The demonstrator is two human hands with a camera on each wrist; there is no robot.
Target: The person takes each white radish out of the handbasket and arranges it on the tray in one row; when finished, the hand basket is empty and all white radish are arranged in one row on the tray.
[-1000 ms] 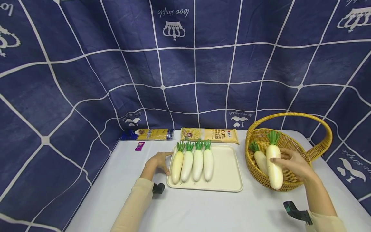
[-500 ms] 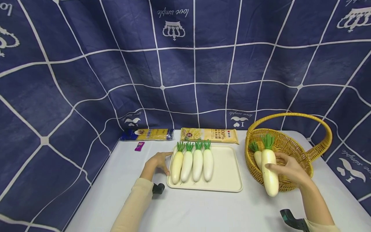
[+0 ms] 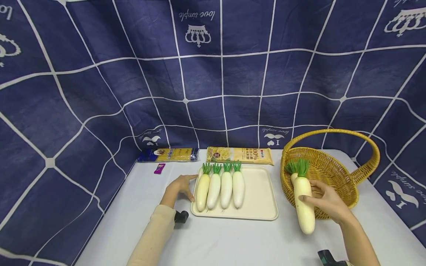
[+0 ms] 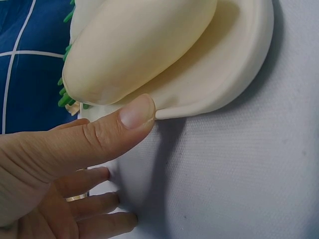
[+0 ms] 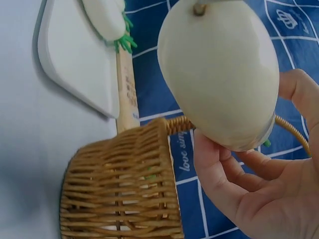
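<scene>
My right hand [image 3: 327, 201] grips a white radish [image 3: 304, 207] with green tops, held over the front left of a wicker basket [image 3: 332, 168]. In the right wrist view the radish [image 5: 219, 74] fills the middle, its blunt end toward the camera, with thumb and fingers round it. Another radish lies in the basket, mostly hidden behind the held one. My left hand [image 3: 181, 187] touches the left rim of a cream tray [image 3: 261, 192], its thumb [image 4: 134, 114] at the rim in the left wrist view. Several radishes [image 3: 226, 190] lie side by side in the tray's left part.
Two pasta packets, one blue and yellow [image 3: 169, 154] and one yellow [image 3: 239, 155], lie behind the tray. A small purple wrapped sweet [image 3: 159, 169] is at the left. The basket's tall handle [image 3: 332, 131] arches over it. A blue curtain [image 3: 239, 74] hangs behind the table.
My right hand has drawn the radish leftward and toward me, from above the basket to its front left edge. My left hand has stayed at the tray's rim.
</scene>
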